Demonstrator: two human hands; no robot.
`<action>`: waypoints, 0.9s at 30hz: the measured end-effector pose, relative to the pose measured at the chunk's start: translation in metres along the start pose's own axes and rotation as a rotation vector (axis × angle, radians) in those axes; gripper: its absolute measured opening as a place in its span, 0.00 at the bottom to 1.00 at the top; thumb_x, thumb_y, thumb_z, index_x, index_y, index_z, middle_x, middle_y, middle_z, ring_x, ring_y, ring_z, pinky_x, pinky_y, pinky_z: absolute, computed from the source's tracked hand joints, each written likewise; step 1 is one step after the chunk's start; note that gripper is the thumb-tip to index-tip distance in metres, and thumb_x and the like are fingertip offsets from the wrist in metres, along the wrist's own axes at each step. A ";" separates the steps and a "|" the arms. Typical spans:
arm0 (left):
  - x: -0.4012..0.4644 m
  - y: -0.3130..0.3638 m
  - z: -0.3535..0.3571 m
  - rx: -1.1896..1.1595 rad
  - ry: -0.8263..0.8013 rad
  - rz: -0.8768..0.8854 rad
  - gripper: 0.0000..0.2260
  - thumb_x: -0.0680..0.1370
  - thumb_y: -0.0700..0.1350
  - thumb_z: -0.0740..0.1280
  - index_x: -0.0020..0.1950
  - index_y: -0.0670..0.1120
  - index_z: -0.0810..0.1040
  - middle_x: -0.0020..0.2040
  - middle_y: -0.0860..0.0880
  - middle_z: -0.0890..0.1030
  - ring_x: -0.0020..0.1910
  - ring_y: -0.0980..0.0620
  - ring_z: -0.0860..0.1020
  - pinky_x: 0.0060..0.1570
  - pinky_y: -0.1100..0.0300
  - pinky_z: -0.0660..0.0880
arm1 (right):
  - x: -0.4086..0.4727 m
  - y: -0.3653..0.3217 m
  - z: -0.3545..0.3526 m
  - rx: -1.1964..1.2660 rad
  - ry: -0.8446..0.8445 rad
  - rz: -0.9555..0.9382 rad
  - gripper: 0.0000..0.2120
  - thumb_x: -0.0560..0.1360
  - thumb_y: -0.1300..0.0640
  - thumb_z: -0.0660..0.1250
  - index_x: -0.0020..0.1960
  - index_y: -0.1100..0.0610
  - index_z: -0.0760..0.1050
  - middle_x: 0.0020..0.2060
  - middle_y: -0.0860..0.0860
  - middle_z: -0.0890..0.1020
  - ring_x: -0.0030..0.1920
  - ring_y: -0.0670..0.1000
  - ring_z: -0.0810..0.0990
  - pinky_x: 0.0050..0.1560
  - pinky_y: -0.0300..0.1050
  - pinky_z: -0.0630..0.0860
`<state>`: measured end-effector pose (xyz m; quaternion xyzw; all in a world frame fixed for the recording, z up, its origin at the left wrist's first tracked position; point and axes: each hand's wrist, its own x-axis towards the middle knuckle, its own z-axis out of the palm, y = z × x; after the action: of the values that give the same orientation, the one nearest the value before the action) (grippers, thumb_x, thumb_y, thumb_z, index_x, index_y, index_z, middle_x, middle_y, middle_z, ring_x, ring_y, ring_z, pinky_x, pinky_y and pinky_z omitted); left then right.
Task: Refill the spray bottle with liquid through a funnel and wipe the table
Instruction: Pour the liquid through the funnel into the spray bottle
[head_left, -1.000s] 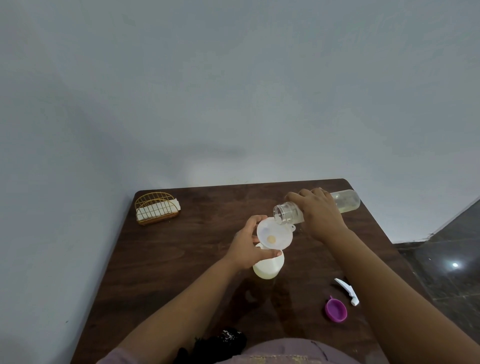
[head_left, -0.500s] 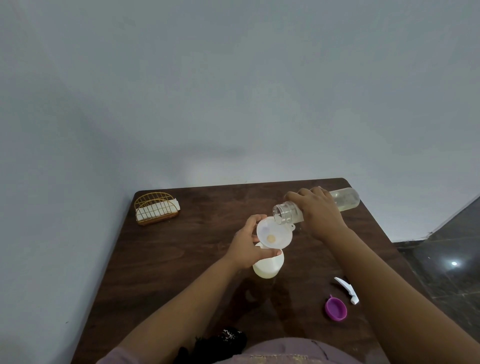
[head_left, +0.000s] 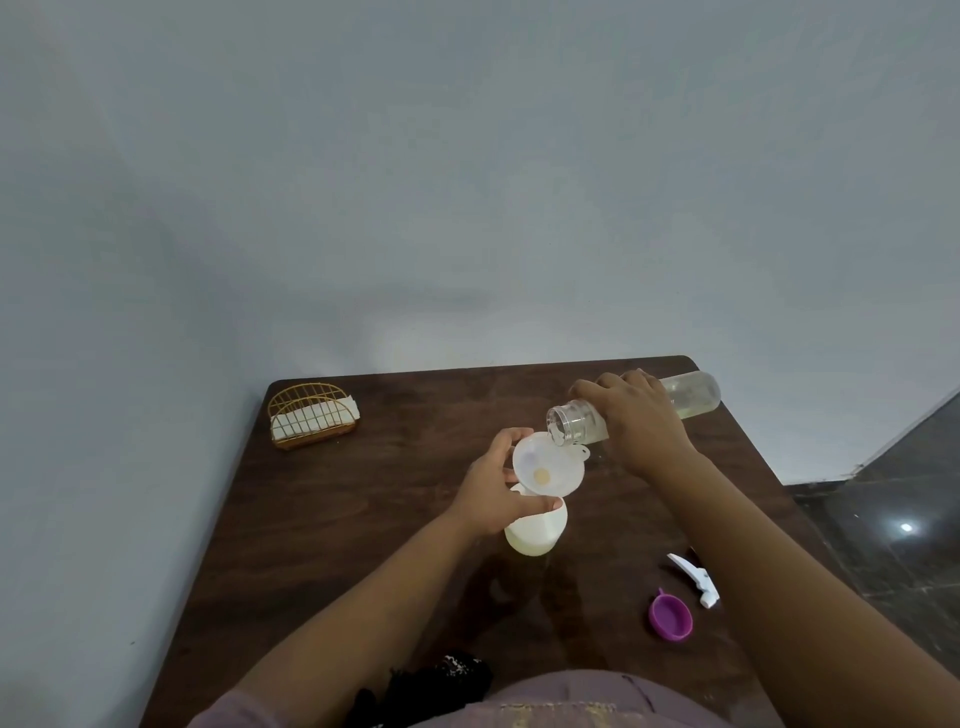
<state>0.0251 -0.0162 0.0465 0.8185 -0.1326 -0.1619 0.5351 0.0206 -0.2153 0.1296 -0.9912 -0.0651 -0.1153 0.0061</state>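
Observation:
A white spray bottle (head_left: 535, 535) stands in the middle of the dark wooden table (head_left: 363, 519), its top off. A white funnel (head_left: 548, 467) sits in its neck, with a little yellowish liquid at the funnel's hole. My left hand (head_left: 493, 493) holds the funnel's rim and the bottle's neck. My right hand (head_left: 636, 421) grips a clear plastic bottle (head_left: 691, 395), tipped almost flat, its open mouth over the funnel's far edge. Pale liquid lies along the lower side of that bottle. The white spray head (head_left: 693, 577) lies on the table to the right.
A purple cap (head_left: 670, 618) lies near the spray head at the front right. A gold wire holder with white napkins (head_left: 311, 415) stands at the far left corner. A dark cloth (head_left: 436, 680) lies at the front edge. The table ends just right of my right arm.
The clear bottle has tipped slightly further, its base rising a little. Both hands stay in place over the funnel.

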 end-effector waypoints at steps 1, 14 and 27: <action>0.000 0.000 0.000 -0.001 0.000 0.000 0.37 0.65 0.49 0.81 0.67 0.62 0.64 0.65 0.58 0.73 0.60 0.50 0.76 0.60 0.52 0.78 | 0.000 0.000 0.001 -0.001 0.002 -0.001 0.22 0.65 0.60 0.72 0.57 0.46 0.74 0.46 0.48 0.79 0.48 0.56 0.75 0.61 0.50 0.66; 0.002 -0.001 0.001 -0.007 -0.007 -0.005 0.37 0.65 0.50 0.81 0.66 0.63 0.63 0.64 0.59 0.73 0.59 0.51 0.76 0.60 0.54 0.77 | 0.001 0.001 0.006 0.015 0.024 -0.008 0.22 0.63 0.60 0.74 0.55 0.46 0.75 0.44 0.48 0.79 0.46 0.56 0.76 0.61 0.52 0.67; 0.003 -0.001 0.001 -0.006 -0.014 -0.005 0.37 0.65 0.50 0.81 0.68 0.62 0.64 0.64 0.60 0.73 0.59 0.51 0.76 0.59 0.55 0.77 | 0.003 0.003 0.005 -0.003 0.029 -0.006 0.24 0.62 0.59 0.75 0.55 0.46 0.74 0.44 0.48 0.79 0.47 0.56 0.76 0.62 0.53 0.67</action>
<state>0.0280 -0.0177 0.0451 0.8160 -0.1338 -0.1697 0.5361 0.0248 -0.2176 0.1250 -0.9892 -0.0679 -0.1297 0.0052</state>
